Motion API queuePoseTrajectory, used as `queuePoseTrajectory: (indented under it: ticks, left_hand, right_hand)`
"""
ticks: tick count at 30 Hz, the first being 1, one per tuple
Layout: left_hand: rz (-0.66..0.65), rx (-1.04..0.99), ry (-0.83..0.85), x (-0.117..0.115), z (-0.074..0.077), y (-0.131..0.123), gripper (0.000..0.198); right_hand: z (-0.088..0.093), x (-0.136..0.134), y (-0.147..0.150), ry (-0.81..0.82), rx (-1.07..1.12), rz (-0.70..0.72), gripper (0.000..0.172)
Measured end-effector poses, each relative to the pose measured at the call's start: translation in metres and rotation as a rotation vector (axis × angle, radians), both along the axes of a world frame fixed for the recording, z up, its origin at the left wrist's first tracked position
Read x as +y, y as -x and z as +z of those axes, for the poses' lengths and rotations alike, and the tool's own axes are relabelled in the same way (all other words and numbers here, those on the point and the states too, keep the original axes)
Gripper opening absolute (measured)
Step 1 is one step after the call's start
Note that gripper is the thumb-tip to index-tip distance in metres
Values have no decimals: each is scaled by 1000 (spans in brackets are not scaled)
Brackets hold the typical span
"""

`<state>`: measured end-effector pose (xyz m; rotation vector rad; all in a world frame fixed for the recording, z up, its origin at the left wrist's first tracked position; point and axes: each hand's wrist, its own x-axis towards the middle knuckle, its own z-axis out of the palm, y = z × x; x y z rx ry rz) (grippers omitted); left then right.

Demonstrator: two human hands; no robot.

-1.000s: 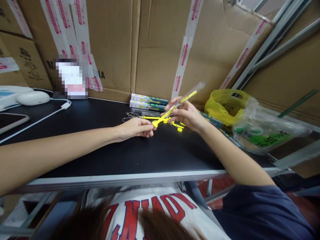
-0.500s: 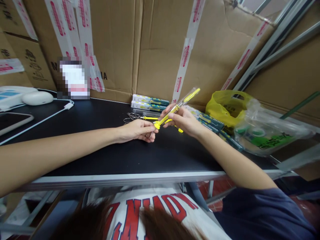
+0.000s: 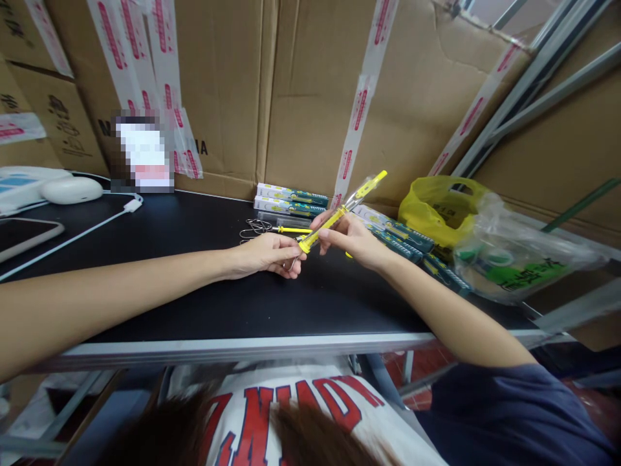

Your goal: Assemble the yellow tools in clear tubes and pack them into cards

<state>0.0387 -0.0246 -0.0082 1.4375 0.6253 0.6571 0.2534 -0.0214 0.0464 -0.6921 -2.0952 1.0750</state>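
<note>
A slim yellow tool with a metal rod (image 3: 332,219) slants up to the right between my hands. Its exact kind I cannot make out. Clear plastic shows around its upper part, with the yellow tip sticking out. My left hand (image 3: 274,254) is closed on the lower yellow end, where a thin metal wire shows at the fingers. My right hand (image 3: 352,238) is closed around the middle of the tool. Behind my left hand lies a similar yellow-handled piece (image 3: 294,230) with thin wire loops (image 3: 257,228), partly hidden by my hands.
Slim printed boxes (image 3: 291,206) lie at the back of the black table (image 3: 233,304), with several more boxes (image 3: 402,239) at right. Beyond are a yellow bag (image 3: 436,213) and a clear bag (image 3: 519,259). Phone (image 3: 29,236) and white cable (image 3: 82,236) lie left; cardboard (image 3: 310,97) stands behind.
The clear plastic near the tool's upper end has shifted down, leaving more of the yellow tip bare. My right hand has moved slightly down and left; my left hand has barely moved.
</note>
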Motion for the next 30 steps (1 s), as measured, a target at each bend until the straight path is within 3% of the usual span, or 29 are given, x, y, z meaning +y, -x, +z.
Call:
queuePoseTrajectory:
  ticks: [13,17,20,22,27,30]
  left_hand:
    - [32,36,-54,-3,-4,1,31]
    - [28,50,-39,-5,0,-3,25]
    - [95,114,-47,-8,3,-9,25]
    - [175,207,-145,-11,3,-12,35]
    - [321,404,-567,-16,0,-8,46]
    - [342,441,-666,-18,1,-6,43]
  right_hand:
    - [-22,0,8,25,85,14,37]
    - [-24,5,8,46,99,-1,37]
    - [-27,9,9,71,128,-36,39]
    - [-30,8,11,81,140,-47,39]
    - [-32,2,15,127,154,-54,38]
    - [-32,1,15,144,173,-66,39]
